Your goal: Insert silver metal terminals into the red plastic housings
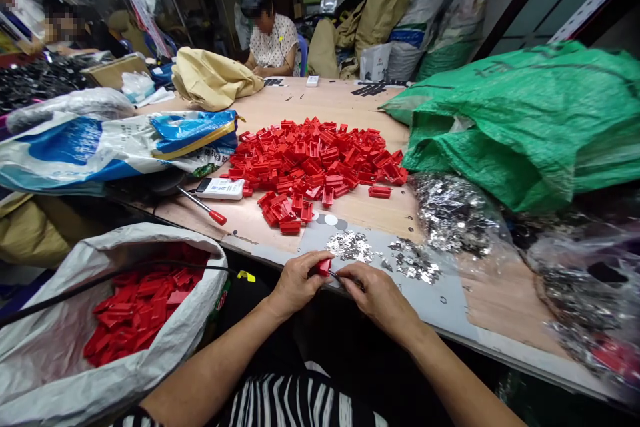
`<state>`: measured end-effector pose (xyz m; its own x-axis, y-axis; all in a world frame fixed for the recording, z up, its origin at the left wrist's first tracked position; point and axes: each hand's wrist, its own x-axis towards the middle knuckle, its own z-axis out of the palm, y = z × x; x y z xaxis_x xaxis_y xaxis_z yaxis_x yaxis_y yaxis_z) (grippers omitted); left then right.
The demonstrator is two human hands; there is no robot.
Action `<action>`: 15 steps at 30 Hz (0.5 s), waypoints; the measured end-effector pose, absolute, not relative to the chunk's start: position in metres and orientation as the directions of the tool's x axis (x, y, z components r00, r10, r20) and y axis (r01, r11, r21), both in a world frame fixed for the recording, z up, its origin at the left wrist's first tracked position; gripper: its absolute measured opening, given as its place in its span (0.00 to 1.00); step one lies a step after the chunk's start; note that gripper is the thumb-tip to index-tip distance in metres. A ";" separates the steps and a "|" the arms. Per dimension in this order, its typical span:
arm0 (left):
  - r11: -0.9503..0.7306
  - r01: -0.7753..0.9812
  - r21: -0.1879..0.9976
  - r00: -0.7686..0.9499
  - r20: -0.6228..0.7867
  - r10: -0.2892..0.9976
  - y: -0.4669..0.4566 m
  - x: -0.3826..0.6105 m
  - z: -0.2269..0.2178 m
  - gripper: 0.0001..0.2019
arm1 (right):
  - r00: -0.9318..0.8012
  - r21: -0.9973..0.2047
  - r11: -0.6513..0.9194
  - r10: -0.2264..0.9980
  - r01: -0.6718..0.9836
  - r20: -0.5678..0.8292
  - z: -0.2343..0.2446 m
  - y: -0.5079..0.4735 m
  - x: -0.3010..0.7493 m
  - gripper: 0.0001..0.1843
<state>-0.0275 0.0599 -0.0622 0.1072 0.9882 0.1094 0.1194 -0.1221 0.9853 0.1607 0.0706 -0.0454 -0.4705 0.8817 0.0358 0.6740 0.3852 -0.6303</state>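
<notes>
My left hand (299,279) is closed around a small red plastic piece (323,267) at the table's near edge. My right hand (373,291) is pinched right beside it, its fingertips meeting the red piece; what they hold is too small to name. Just beyond my hands lie small heaps of silver metal bits (350,245) on a grey sheet (440,297). A big pile of red plastic pieces (313,163) covers the middle of the wooden table (300,103).
A white sack (60,347) with red pieces stands at my lower left. A green sack (525,120), clear bags of metal bits (453,210), a blue-white bag (100,143), a screwdriver (203,205) and a white device (220,188) ring the table. A person (273,40) sits at the far end.
</notes>
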 end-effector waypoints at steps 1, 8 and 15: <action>-0.104 0.100 0.990 0.102 0.094 0.990 0.060 -0.027 -0.062 0.21 | -0.470 -0.625 0.389 0.882 0.677 0.040 -0.045 0.070 0.160 0.11; -0.097 0.100 0.990 0.094 0.087 0.992 0.061 -0.026 -0.066 0.19 | -0.403 -0.506 0.367 0.914 0.780 0.042 -0.044 0.060 0.142 0.10; -0.162 0.182 0.970 0.086 0.149 0.985 0.054 -0.026 -0.065 0.18 | -0.424 -0.618 0.352 0.905 0.703 0.033 -0.042 0.058 0.148 0.09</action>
<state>-0.0256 0.0540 -0.0647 0.0863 0.9851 0.1488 0.1820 -0.1624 0.9698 0.1483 0.0583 -0.0423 -0.4244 0.9049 0.0327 0.7033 0.3522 -0.6176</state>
